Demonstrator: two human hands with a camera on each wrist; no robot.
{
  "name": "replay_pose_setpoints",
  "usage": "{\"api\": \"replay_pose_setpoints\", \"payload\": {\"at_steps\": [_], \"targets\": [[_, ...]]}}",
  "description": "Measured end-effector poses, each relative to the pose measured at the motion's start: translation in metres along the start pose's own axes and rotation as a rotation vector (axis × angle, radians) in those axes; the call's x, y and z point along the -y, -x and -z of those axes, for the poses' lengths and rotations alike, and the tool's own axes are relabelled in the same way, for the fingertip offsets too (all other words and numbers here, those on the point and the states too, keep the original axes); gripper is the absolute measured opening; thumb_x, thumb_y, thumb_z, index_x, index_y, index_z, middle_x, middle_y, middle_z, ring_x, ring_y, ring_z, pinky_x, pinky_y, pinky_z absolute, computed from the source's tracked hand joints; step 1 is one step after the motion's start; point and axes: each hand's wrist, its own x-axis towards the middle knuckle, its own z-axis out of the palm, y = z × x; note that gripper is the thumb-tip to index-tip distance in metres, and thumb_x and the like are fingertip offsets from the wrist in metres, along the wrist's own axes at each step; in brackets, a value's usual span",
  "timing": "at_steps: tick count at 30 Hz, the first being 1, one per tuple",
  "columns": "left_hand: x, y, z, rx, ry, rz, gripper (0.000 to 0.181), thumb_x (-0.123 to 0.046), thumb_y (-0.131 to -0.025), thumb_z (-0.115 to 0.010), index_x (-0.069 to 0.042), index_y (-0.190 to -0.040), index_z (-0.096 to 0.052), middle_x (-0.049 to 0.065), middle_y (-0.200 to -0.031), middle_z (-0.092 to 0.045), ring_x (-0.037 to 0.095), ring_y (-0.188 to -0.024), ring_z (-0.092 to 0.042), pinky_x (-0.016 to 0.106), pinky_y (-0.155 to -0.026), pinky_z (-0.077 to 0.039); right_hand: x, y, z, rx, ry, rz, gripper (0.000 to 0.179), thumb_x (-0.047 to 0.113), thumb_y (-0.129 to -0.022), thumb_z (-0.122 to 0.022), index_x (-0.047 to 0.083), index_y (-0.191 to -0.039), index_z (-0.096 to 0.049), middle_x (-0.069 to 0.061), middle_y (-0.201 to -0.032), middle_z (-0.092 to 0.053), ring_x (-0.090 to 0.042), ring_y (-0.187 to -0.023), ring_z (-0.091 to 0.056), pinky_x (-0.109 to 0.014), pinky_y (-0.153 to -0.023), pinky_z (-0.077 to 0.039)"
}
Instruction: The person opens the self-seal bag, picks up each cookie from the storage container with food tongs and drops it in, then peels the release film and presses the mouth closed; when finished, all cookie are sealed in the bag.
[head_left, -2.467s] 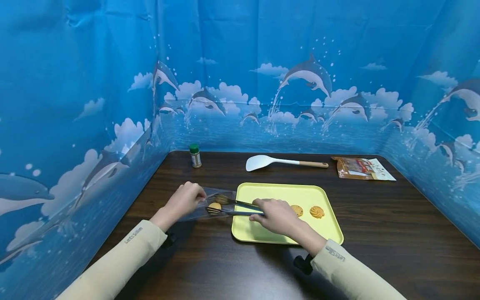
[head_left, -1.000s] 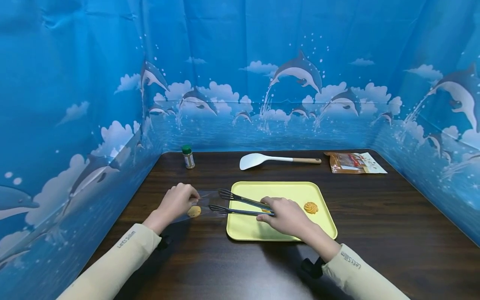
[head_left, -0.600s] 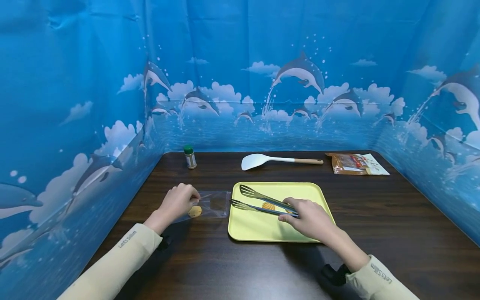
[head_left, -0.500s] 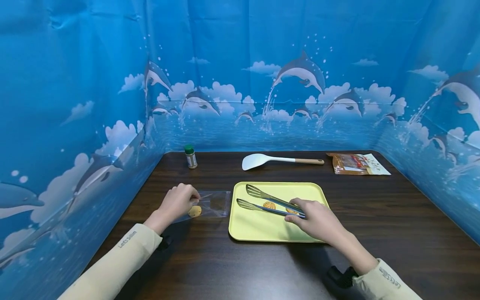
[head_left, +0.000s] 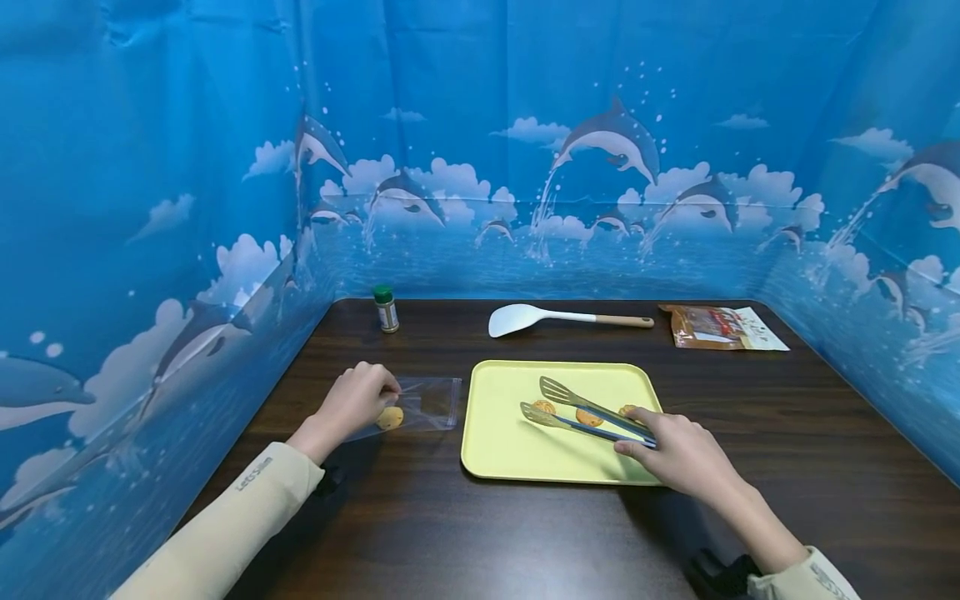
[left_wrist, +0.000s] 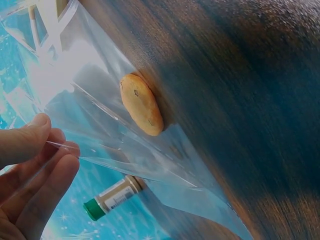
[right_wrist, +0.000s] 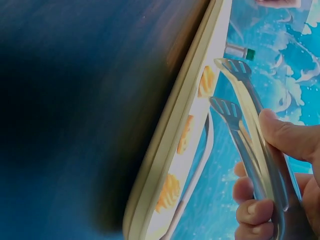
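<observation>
My left hand (head_left: 358, 400) pinches the upper layer of a clear zip bag (head_left: 437, 402) at the left of the table. Inside the bag lies one round cookie (left_wrist: 141, 104), plain with small dark specks. My right hand (head_left: 684, 454) grips metal tongs (right_wrist: 261, 150) over the yellow tray (head_left: 547, 462). The tongs' slotted tips stand apart with nothing between them, and point left. Three cookies are on the tray: a swirled cookie (head_left: 543, 407) near the tips, a middle cookie (head_left: 589, 417) partly behind the tongs, and a right cookie (head_left: 627, 410) mostly hidden by the right hand.
Behind the tray lies a white spatula (head_left: 517, 319) with a wooden handle. A green-capped spice jar (head_left: 386, 310) stands at the back left. At the back right is a brown and white food packet (head_left: 723, 327). A dolphin-print curtain (head_left: 465, 150) encloses the table.
The tongs moved from the bag's mouth rightward over the tray, their tips coming out of the bag. A cookie now lies deeper in the bag. My left hand keeps its hold.
</observation>
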Motion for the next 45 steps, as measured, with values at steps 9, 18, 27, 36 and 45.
{"api": "replay_pose_setpoints", "payload": {"at_steps": [9,18,27,36,45], "targets": [[-0.001,0.0,0.001,0.004,0.002,0.01,0.01,-0.002,-0.087,-0.071,0.001,-0.094,-0.077,0.013,-0.092,-0.075,0.024,-0.077,-0.071,0.041,-0.071,-0.059,-0.004,0.0,-0.001,0.035,0.001,-0.003,0.057,0.039,-0.089,-0.07,0.003,-0.132,-0.06,-0.001,-0.077,-0.065,-0.013,-0.061,-0.045,-0.03,-0.052,-0.031],[0.0,0.0,0.001,0.007,0.008,0.01,0.01,-0.002,-0.087,-0.07,0.001,-0.095,-0.077,0.013,-0.091,-0.075,0.023,-0.077,-0.071,0.04,-0.071,-0.059,-0.003,0.0,-0.005,0.006,0.026,0.035,0.053,0.038,-0.09,-0.068,0.002,-0.129,-0.061,0.001,-0.074,-0.064,-0.012,-0.057,-0.044,-0.03,-0.051,-0.031],[0.001,0.003,0.0,0.015,0.005,0.012,0.01,0.0,-0.087,-0.07,0.001,-0.095,-0.077,0.013,-0.091,-0.074,0.023,-0.077,-0.071,0.04,-0.07,-0.059,-0.004,0.001,-0.009,-0.025,-0.003,0.054,0.051,0.035,-0.09,-0.069,0.001,-0.127,-0.062,0.007,-0.064,-0.054,-0.01,-0.054,-0.041,-0.027,-0.049,-0.029],[0.001,0.003,0.0,0.016,0.007,0.011,0.011,-0.001,-0.088,-0.069,0.001,-0.095,-0.077,0.013,-0.091,-0.074,0.022,-0.076,-0.07,0.04,-0.069,-0.059,0.0,0.001,-0.009,-0.052,-0.023,0.067,0.046,0.035,-0.09,-0.069,0.004,-0.123,-0.065,0.007,-0.067,-0.056,-0.01,-0.057,-0.042,-0.028,-0.051,-0.03],[0.0,0.004,0.001,0.007,0.0,0.018,0.01,-0.002,-0.087,-0.07,0.0,-0.094,-0.077,0.013,-0.091,-0.075,0.023,-0.077,-0.071,0.04,-0.069,-0.059,0.013,-0.005,-0.009,-0.075,-0.044,0.104,0.045,0.038,-0.089,-0.07,0.004,-0.12,-0.067,0.0,-0.088,-0.071,-0.007,-0.062,-0.049,-0.028,-0.054,-0.039]]}}
